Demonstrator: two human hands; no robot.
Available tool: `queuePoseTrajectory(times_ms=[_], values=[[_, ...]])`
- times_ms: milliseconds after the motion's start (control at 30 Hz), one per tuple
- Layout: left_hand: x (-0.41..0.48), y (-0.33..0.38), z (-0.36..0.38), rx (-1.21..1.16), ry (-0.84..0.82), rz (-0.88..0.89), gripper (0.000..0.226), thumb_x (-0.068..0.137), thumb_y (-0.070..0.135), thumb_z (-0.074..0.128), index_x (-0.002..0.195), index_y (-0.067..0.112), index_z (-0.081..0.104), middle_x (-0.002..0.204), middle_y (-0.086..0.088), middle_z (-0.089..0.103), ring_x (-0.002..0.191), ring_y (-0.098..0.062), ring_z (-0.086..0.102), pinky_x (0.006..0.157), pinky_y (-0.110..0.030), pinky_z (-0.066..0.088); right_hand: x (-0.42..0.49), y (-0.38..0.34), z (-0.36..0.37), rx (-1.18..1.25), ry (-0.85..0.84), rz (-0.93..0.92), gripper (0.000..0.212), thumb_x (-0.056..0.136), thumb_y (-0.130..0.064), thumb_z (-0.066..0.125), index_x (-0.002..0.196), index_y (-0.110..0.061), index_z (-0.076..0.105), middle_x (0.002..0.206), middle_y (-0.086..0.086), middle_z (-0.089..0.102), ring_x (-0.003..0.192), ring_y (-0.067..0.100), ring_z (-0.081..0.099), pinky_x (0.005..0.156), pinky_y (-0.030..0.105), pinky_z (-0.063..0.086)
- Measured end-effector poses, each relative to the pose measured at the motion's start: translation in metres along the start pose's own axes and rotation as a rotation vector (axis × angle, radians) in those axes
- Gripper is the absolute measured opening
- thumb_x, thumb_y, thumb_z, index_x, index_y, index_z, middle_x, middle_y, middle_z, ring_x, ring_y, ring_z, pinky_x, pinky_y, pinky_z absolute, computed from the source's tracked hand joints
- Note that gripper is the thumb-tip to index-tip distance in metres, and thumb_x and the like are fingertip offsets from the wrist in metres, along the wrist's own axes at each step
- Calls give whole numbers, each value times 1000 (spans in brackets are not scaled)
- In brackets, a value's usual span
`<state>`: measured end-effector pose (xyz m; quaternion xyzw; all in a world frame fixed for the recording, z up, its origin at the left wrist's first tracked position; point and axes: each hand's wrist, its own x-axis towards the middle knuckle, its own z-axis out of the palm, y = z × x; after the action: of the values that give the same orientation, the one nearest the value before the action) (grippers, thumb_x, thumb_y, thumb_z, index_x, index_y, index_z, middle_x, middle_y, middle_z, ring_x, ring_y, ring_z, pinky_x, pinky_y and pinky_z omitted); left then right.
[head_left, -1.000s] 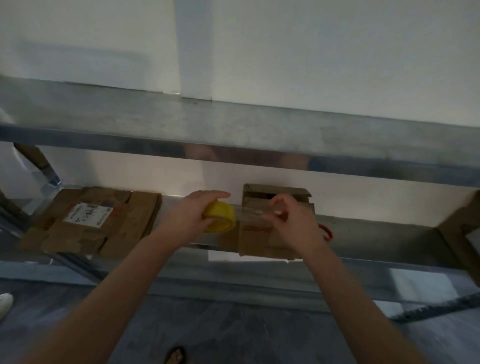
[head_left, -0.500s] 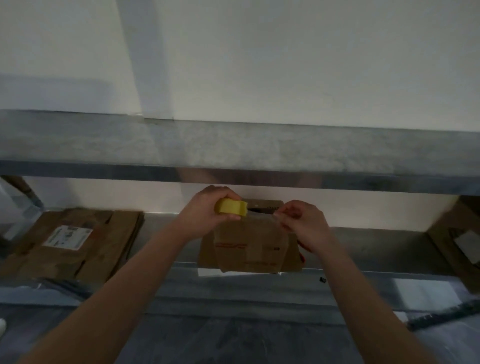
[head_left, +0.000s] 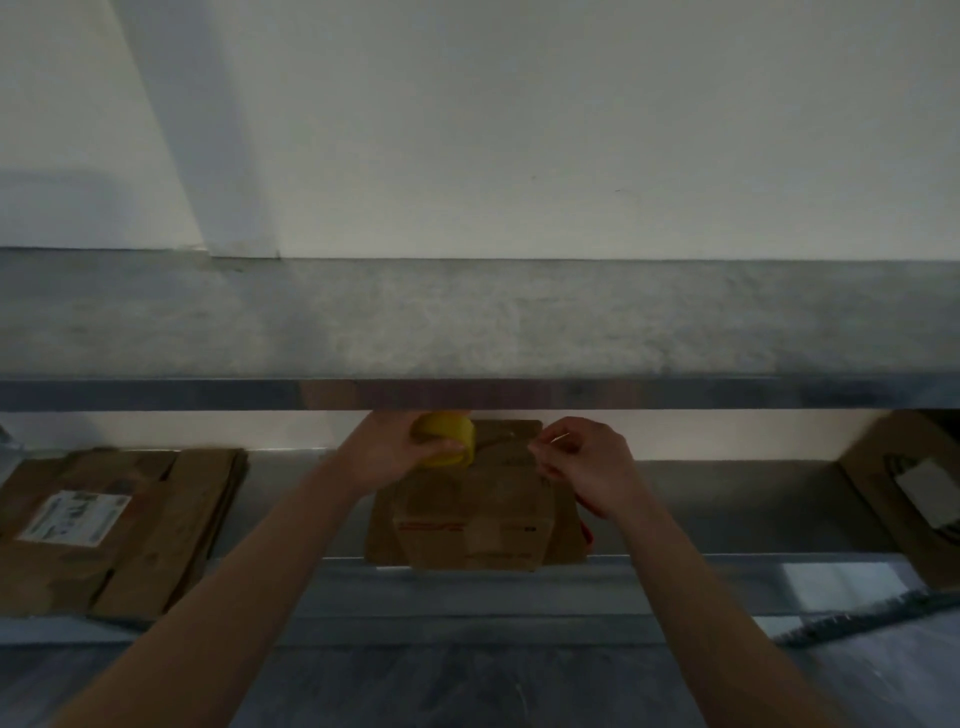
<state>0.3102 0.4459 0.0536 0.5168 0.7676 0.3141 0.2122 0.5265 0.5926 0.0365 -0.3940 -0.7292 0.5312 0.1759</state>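
**Because the box (head_left: 475, 525) gets taped crosswise**

While it sits on the shelf (head_left: 727, 509), our left hand (head_left: 382, 460) grips the yellow tape roll (head_left: 445, 442) over its top left. Our right hand (head_left: 589, 470) pinches the tape end (head_left: 560, 440) over its top right.

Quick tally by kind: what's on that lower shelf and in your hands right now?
Yellow tape roll: 1, gripped by the left hand, tape end pinched by the right hand
Upright cardboard box: 1
Flattened cardboard stack: 1
Cardboard at the right edge, cut off: 1
Red item beside the box, mostly hidden: 1
Total: 5
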Motion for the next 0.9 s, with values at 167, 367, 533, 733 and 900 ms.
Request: queuePoseTrajectory(times_ms=[167, 367, 533, 733, 900], values=[[-7, 8, 10, 227, 6, 86, 46, 77, 58, 68, 121, 52, 55, 111, 18, 65, 90, 3, 54, 72, -6, 33, 3, 13, -19, -70, -31, 12, 9, 82, -26, 78, 81, -23, 71, 67, -10, 73, 59, 2, 69, 54, 8, 47], [-7, 23, 15, 163, 12, 70, 35, 73, 61, 69, 105, 53, 59, 99, 26, 64, 85, 11, 55, 71, -11, 37, 14, 26, -27, 14, -82, 66, 9, 80, -19, 81, 82, -18, 72, 70, -4, 74, 63, 6, 71, 57, 11, 51], [-9, 19, 11, -70, 54, -8, 41, 62, 60, 73, 99, 45, 61, 99, 22, 64, 92, 5, 59, 76, -16, 45, 24, 36, -20, 63, -139, 74, 8, 81, -23, 80, 82, -19, 73, 74, 2, 75, 72, 17, 74, 71, 26, 59], [-10, 29, 23, 130, 98, 92, 30, 71, 52, 77, 95, 46, 59, 88, 28, 61, 85, 13, 56, 70, -8, 39, 16, 59, -37, 31, -106, 49, 8, 82, -28, 78, 76, -26, 73, 73, -1, 75, 72, 16, 74, 75, 27, 60], [-6, 32, 31, 109, 121, 106, 35, 74, 47, 77, 105, 42, 64, 99, 21, 64, 89, 2, 58, 79, -13, 42, 17, 64, -38, 42, -52, 89, 7, 85, -25, 75, 79, -22, 71, 73, -3, 75, 73, 16, 73, 68, 20, 57]])
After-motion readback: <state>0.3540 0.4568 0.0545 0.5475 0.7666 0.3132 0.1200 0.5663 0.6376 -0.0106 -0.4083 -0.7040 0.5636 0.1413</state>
